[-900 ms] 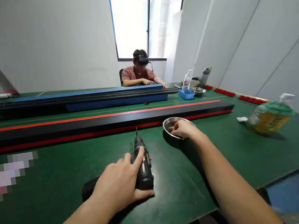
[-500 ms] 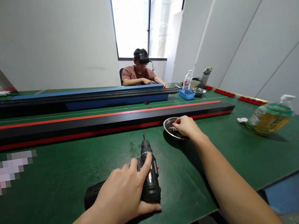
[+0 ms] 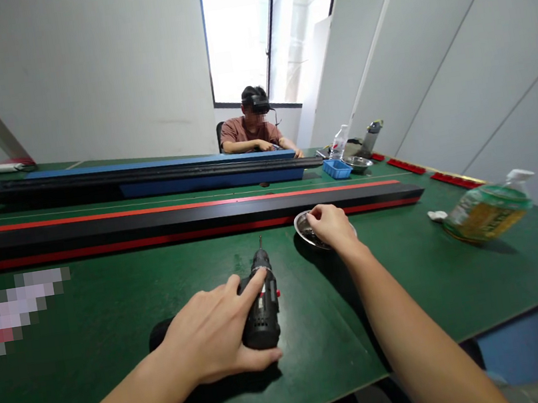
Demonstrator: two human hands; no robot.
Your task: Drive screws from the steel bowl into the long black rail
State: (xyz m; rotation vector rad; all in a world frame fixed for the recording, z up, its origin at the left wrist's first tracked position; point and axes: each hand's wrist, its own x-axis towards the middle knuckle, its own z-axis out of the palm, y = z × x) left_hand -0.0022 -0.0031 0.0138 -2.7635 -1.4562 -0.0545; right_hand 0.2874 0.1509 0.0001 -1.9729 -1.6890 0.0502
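Left hand (image 3: 213,334) wrapped around a black cordless drill (image 3: 260,304), bit pointing away, right hand (image 3: 332,226) fingers curled into a shallow shiny metal bowl (image 3: 303,226), matte green tabletop (image 3: 88,309) beneath both.

A black cordless screwdriver (image 3: 264,310) lies on its side on the green worktop (image 3: 112,299), bit pointing away. Just right of its tip stands a steel bowl (image 3: 301,225) of dark screws (image 3: 308,231).

Small assembly workshop. Long green workbench (image 3: 112,299) bearing a red-edged rail (image 3: 175,221) and a blue-edged rail (image 3: 169,176), both black and very long, plus a cordless screwdriver (image 3: 264,310), a steel dish (image 3: 302,229) of small screws, a blue parts bin (image 3: 336,168). Bare white partition walls (image 3: 456,66), one window (image 3: 249,36), a second person (image 3: 252,131) seated at work opposite.
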